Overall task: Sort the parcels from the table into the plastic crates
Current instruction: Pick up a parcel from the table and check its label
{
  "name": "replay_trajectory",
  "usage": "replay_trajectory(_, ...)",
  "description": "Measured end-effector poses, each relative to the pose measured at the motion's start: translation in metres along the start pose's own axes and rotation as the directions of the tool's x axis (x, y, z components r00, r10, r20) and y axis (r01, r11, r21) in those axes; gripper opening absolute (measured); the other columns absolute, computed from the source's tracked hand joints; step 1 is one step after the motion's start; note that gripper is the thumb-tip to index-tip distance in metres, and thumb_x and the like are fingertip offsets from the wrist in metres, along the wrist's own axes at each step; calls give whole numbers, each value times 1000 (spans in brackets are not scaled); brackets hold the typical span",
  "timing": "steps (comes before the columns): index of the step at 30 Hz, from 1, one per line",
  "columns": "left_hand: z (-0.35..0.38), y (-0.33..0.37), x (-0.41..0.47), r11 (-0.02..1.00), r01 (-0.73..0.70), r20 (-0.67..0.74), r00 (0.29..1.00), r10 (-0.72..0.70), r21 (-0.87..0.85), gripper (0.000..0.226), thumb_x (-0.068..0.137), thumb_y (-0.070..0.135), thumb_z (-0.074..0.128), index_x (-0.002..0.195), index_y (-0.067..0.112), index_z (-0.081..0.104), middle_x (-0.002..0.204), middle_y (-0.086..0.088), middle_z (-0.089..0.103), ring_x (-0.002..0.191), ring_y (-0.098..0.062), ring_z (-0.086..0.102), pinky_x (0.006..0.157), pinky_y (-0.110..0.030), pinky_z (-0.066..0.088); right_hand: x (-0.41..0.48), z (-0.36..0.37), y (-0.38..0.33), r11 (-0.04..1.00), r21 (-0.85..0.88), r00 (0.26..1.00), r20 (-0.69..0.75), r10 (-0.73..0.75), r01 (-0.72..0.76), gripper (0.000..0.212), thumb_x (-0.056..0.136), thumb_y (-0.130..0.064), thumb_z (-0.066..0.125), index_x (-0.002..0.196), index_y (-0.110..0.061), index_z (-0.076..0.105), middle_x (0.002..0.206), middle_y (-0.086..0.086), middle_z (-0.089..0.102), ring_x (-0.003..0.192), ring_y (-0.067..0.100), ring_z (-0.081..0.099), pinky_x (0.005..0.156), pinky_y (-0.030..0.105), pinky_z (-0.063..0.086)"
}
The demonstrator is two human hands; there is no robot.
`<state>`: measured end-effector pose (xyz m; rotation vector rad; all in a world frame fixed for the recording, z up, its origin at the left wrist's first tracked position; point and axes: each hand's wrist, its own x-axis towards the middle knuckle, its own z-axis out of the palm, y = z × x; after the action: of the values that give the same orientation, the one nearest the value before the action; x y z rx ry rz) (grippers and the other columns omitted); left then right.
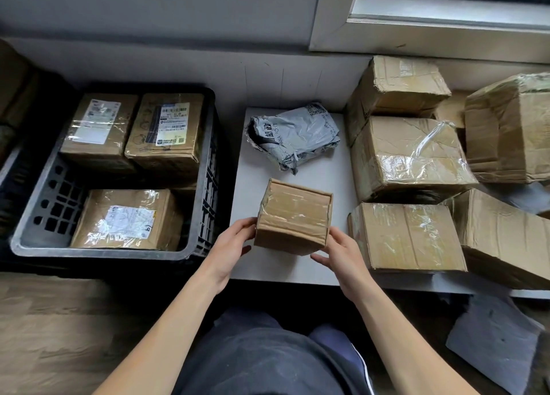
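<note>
Small box (293, 219), brown cardboard with tape across the top, sits at the near edge of the table (259, 171), held between both hands. Left hand (235, 241) grips its near-left corner and right hand (339, 253) its near-right corner, fingers wrapped narrow around the sides. Can't tell if the box is lifted clear or resting on one edge; it looks slightly tilted.

Progress: roughly a third done, judging by the count. The dark crate (98, 252) to the left holds three labelled parcels: one far-left (98, 127), one far-right (168, 130), one near (128, 219). There is open room in its near-left corner.

Left to sort: the held box, a grey mailer bag (294, 136) just beyond it on the table, and five larger taped boxes crowded at the right: far (395, 79), middle (407, 153), near (404, 234), far-right (512, 130), near-right (506, 237).

Unclear: only one crate shows fully. The dark shape with brown contents at the far left edge (18, 97) is cut off, maybe a second crate. The right-hand boxes run out of frame, so there could be more. Labels are unreadable, so the sorting rule is unknown. The grey flat sheet (494, 341) on the floor at near right can't be identified.
</note>
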<state>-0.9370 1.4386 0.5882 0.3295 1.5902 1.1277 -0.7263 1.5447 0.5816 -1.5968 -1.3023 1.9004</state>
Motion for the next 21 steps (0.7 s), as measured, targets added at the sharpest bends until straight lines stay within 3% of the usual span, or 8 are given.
replay_trajectory(5,0,5,2,997,-58,-51,997,56,-44,27,109,22,50,125,19,71,124,0,74,118,-13,65,104,-36,44,2,2,-13,994,42,994,-6,-106,106,31,104,-8,55,129,-17,72,118,-1,78,109,11,72,83,27,59)
replay_trajectory(8,0,10,4,994,-70,-80,995,63,-85,25,110,22,49,114,15,73,109,2,78,103,-10,69,82,-21,51,3,4,-23,985,67,987,-14,-159,160,36,99,0,61,127,-19,74,112,4,79,95,9,71,73,22,56)
replay_trajectory(10,0,13,6,990,-77,-95,993,66,-119,25,110,22,49,109,14,72,101,4,78,93,-5,70,74,-17,50,5,5,-27,982,88,985,-18,-169,170,37,100,0,62,124,-24,75,116,1,78,99,10,72,76,25,56)
replay_trajectory(14,2,13,13,990,-60,-97,994,47,-130,25,107,30,56,109,10,70,108,-1,78,105,-11,70,92,-28,51,6,6,-26,982,140,992,-33,-122,126,32,109,-9,51,126,-26,71,122,-2,76,113,10,71,79,24,57)
replay_trajectory(17,3,-1,13,999,1,-49,999,-3,-46,44,96,51,67,117,12,68,118,-4,77,116,-17,69,103,-36,50,5,11,-9,993,90,996,-38,-79,82,28,108,-10,52,126,-23,70,117,-7,78,111,10,71,88,30,59)
replay_trajectory(21,5,-19,10,986,13,-13,1000,-11,165,45,101,39,65,135,11,57,125,-3,71,114,-10,68,87,-17,54,2,14,12,999,-14,999,-22,-31,30,26,105,-7,57,125,-23,66,118,-6,76,107,10,70,103,44,56)
